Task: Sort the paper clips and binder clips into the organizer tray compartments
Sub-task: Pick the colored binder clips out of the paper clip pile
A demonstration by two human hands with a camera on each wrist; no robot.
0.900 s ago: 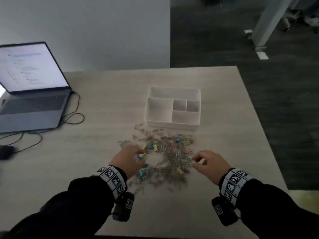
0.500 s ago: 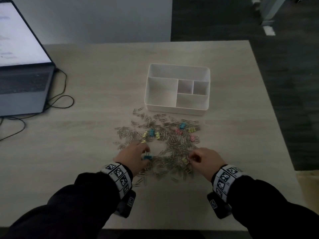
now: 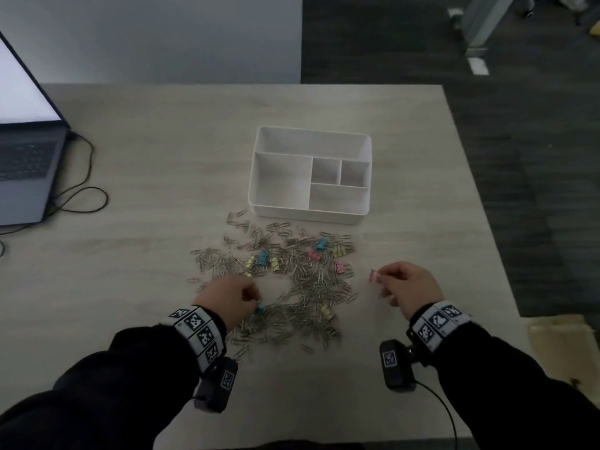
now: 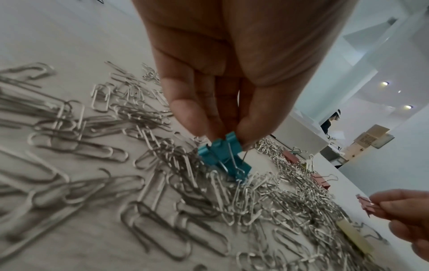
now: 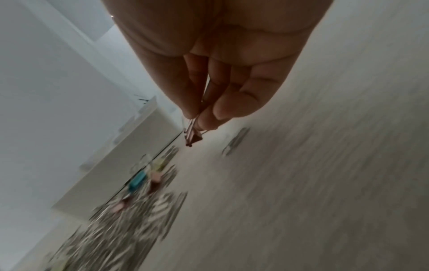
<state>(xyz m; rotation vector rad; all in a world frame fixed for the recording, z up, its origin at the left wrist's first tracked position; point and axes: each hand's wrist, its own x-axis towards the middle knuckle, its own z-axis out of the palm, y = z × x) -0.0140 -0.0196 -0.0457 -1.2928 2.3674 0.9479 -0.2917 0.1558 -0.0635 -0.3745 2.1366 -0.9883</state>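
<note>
Blue binder clip (image 4: 224,157) pinched by left hand (image 3: 227,298) lower centre over paper clip pile (image 3: 302,287), pink binder clip (image 3: 374,276) pinched by right hand (image 3: 409,287), white organizer tray (image 3: 311,177) above

A pale wood-grain table (image 3: 162,196) stands against a plain white wall (image 3: 156,37), with dark grey carpet (image 3: 519,157) to its right, an open laptop (image 3: 26,151) at the table's left edge, and small round ceiling lights (image 4: 385,83) glowing.
</note>
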